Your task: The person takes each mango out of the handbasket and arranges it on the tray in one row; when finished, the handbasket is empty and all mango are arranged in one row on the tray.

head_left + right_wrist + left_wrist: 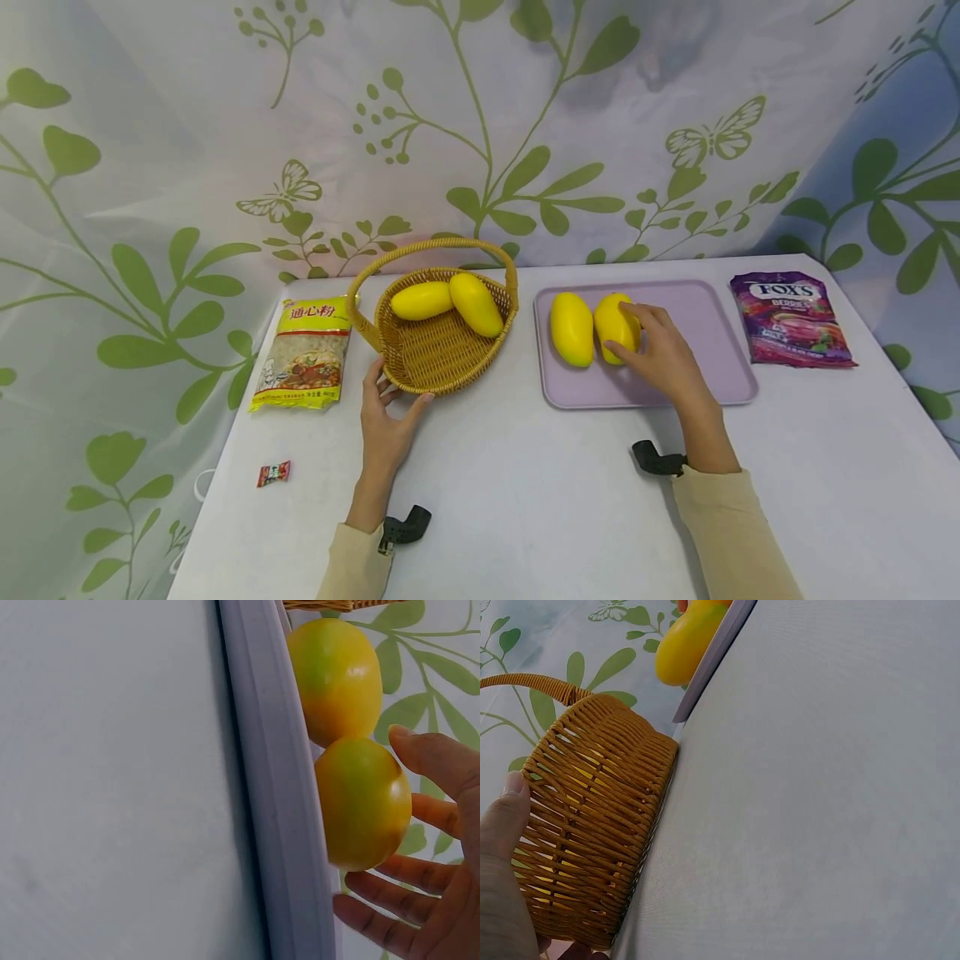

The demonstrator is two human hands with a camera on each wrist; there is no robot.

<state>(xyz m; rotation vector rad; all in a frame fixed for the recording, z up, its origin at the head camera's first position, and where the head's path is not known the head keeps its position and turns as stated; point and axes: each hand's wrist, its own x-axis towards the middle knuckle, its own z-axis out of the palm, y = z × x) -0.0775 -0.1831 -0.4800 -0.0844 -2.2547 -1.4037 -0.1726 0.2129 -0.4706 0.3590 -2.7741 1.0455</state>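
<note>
A wicker basket (427, 354) with a tall handle holds two yellow mangoes, one lying sideways (422, 301) and one slanting (476, 305). My left hand (386, 429) holds the basket at its near left side, the thumb at the rim (514, 787) and the other fingers around the side, partly hidden. On the lilac tray (697, 342), two more mangoes stand side by side, a left one (572, 329) and a right one (611, 321). Around the right mango (364, 802) my right hand (663, 354) spreads its thumb and fingers, fingertips close to its skin.
Left of the basket lies a yellow bag of pasta (303, 354), with a small red wrapped candy (273, 473) nearer. A purple Fox's candy bag (791, 321) lies right of the tray. A leaf-patterned curtain (420, 150) hangs behind the white table (525, 492).
</note>
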